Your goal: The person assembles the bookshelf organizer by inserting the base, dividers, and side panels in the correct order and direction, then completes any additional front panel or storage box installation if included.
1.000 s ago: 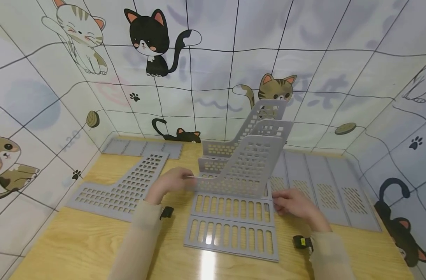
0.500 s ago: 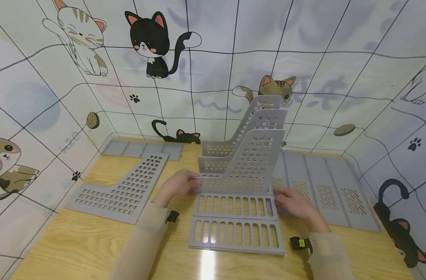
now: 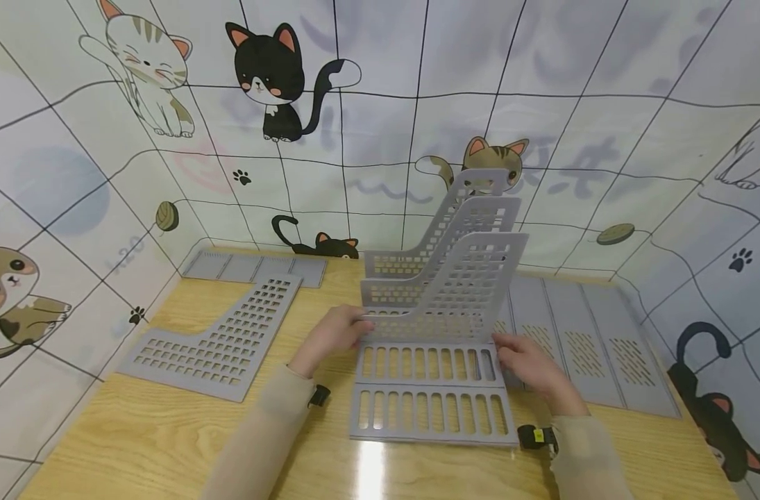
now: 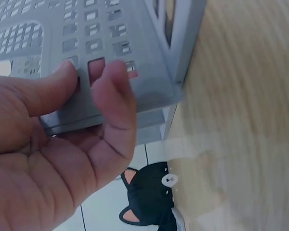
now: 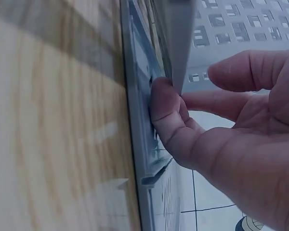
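Note:
A grey plastic file rack stands at mid-table, made of a slotted base (image 3: 432,386) and several upright perforated panels. My left hand (image 3: 332,335) pinches the low left end of the front panel (image 3: 454,323). In the left wrist view, the thumb lies on one face of the panel (image 4: 135,48) and the fingers curl round its edge. My right hand (image 3: 532,362) is at that panel's lower right corner. In the right wrist view, its fingers bend round the panel's edge (image 5: 180,43), with the thumb on the other side. The joint between panel and base is partly hidden.
A loose perforated side panel (image 3: 230,340) lies flat on the left. Behind it is a flat ribbed grey panel (image 3: 242,266). More flat grey panels (image 3: 595,340) lie to the right. A cat-print cloth (image 3: 386,104) encloses the wooden table (image 3: 148,430).
The rack has slid to the right and a little away from me, turning slightly. My left hand has moved right with it, while my right hand has stayed nearly in place.

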A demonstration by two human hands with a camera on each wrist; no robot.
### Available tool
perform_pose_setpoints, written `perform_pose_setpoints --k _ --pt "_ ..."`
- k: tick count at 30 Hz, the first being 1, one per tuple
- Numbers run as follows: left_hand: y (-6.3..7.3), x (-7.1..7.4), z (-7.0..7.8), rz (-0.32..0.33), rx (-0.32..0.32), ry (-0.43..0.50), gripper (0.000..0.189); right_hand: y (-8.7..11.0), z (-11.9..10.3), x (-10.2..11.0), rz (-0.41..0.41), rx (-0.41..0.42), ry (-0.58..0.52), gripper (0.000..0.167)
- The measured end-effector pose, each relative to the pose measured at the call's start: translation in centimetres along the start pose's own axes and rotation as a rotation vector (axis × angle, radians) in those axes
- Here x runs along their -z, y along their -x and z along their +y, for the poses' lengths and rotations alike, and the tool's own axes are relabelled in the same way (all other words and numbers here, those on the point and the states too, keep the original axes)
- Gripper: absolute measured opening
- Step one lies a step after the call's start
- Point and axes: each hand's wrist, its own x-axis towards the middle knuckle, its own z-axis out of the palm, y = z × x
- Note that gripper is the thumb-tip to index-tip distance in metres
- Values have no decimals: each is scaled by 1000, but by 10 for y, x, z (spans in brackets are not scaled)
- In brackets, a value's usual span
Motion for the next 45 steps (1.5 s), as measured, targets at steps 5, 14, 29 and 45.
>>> perform_pose_setpoints --k 5,14,29,45 --pt "-4 -10 4 57 -43 -47 19 -1 2 -3 2 16 -26 53" --pt "-8 -24 7 155 -115 -126 14 -4 6 -7 83 33 22 46" --pt "-8 -16 5 69 -78 93 72 3 4 5 42 -18 -22 61" --pt "48 89 -36 173 155 -128 68 6 2 11 -5 -8 -56 59"
